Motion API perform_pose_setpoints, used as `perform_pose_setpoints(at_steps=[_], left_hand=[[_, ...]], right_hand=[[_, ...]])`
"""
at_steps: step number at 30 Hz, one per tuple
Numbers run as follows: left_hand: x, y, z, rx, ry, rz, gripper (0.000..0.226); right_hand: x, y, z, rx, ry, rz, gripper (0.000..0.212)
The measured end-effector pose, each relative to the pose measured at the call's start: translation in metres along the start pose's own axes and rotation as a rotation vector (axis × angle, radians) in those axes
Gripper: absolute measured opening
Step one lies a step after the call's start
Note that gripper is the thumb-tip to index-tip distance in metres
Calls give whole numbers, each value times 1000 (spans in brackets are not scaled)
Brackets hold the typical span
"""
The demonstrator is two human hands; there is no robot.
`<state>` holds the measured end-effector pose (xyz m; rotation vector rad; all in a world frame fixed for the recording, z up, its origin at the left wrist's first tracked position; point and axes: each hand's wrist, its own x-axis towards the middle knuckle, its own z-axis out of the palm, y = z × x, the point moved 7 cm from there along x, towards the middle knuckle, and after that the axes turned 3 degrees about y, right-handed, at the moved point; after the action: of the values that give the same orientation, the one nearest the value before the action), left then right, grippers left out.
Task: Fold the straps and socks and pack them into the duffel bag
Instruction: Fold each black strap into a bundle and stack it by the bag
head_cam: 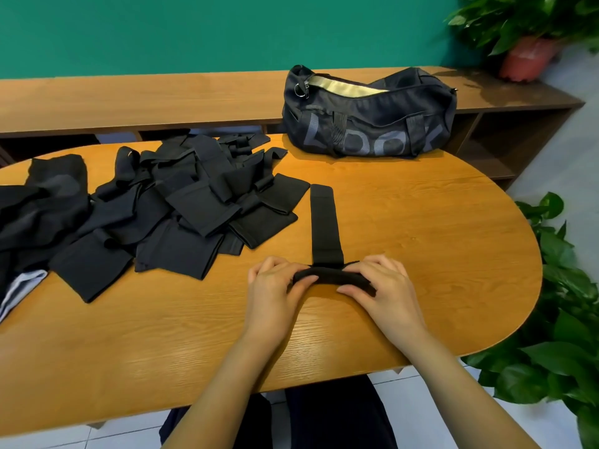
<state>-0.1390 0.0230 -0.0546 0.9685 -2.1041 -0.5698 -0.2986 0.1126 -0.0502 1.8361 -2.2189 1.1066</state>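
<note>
1. While your left hand [275,286] and right hand [385,286] pinch the rolled end of the black strap [324,222], roll evenly toward 12 o'clock.
2. Then pack it into the unzipped duffel bag [369,115] at 1 o'clock.

I log bright, even light, with soft glare on the table [181,354]. Wide-angle bending at the edges. Corners slightly soft, shadows faint.

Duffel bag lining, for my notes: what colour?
Pale yellow; the lining shows best in the head view.
</note>
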Motion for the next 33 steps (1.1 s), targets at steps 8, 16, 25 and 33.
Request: perform_pose_setpoints(at_steps=[8, 16, 25, 33], left_hand=[[0, -3, 4, 14, -68, -17, 28], [1, -6, 3, 19, -40, -41, 24], [-1, -10, -3, 36, 36, -147, 18], [0, -5, -4, 70, 13, -129, 44]], right_hand=[[1, 4, -2, 20, 36, 63, 14], [2, 6, -3, 37, 25, 96, 27], [-2, 17, 2, 216, -31, 319, 54], [3, 14, -2, 28, 58, 193, 59]])
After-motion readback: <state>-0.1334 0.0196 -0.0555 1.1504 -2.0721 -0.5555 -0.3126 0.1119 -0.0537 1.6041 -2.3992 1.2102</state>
